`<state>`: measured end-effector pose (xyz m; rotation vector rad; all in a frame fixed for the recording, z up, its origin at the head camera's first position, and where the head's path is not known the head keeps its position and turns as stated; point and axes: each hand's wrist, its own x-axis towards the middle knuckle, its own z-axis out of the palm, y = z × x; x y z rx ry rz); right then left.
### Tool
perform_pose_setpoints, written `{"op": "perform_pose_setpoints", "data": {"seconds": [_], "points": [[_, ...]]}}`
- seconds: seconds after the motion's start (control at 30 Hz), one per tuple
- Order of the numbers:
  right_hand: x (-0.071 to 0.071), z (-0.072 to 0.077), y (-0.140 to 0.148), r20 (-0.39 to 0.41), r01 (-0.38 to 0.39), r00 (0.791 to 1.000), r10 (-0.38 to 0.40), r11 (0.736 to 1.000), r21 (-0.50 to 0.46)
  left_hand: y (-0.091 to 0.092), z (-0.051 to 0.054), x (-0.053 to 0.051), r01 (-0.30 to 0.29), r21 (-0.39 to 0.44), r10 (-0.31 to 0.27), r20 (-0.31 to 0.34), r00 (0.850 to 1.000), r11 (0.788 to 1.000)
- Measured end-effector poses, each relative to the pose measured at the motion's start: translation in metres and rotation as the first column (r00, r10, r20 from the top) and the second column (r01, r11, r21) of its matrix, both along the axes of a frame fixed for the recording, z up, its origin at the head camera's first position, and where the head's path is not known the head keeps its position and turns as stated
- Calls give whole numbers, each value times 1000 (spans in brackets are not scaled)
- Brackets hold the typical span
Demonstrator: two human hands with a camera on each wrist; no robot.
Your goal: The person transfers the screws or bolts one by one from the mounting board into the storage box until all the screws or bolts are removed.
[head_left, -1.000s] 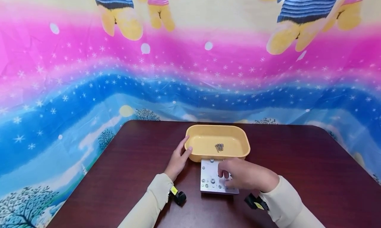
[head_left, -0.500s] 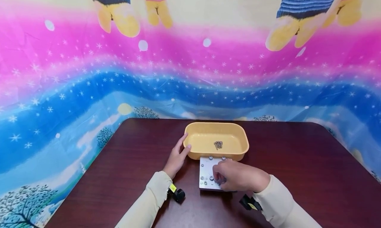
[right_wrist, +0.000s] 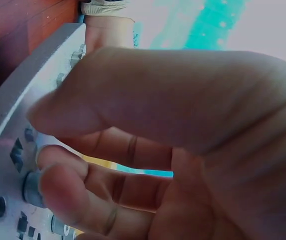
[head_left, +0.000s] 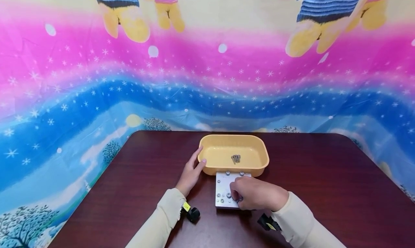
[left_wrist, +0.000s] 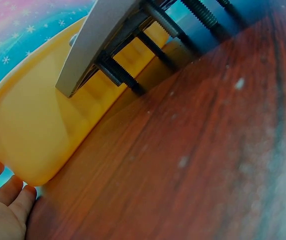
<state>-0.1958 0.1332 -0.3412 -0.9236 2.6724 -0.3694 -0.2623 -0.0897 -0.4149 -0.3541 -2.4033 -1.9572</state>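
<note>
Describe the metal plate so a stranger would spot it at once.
On the dark reddish table, find the yellow bin. The metal plate sits at the bin's near side, partly covered by the right hand. Unlike the smooth bin and the loose screws lying inside it, this is a flat silvery slab studded with bolt heads, threaded shafts showing beneath.

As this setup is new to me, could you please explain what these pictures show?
No machine here, just a person's left hand and right hand, both bare. The head view looks forward and down; the other two come from the wrist cameras. On the table stand a yellow bin with screws inside and, in front of it, a metal plate carrying bolts, their threads showing underneath. The left hand touches the bin's end. The right hand is at the plate, its fingertips by a bolt; whether it pinches anything is unclear.
</note>
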Motion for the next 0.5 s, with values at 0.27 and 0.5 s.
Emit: {"op": "perform_pose_setpoints", "data": {"seconds": [0.27,0.5], "points": [[1,-1,-1,-15,14,1000,-14,1000,-1,0,-1,-1,-2,8,2,2,1000,1000],[0,-4,-2,-49,-8,999,7,1000,-26,0,0,1,-1,11,1,11,1000,1000]]}}
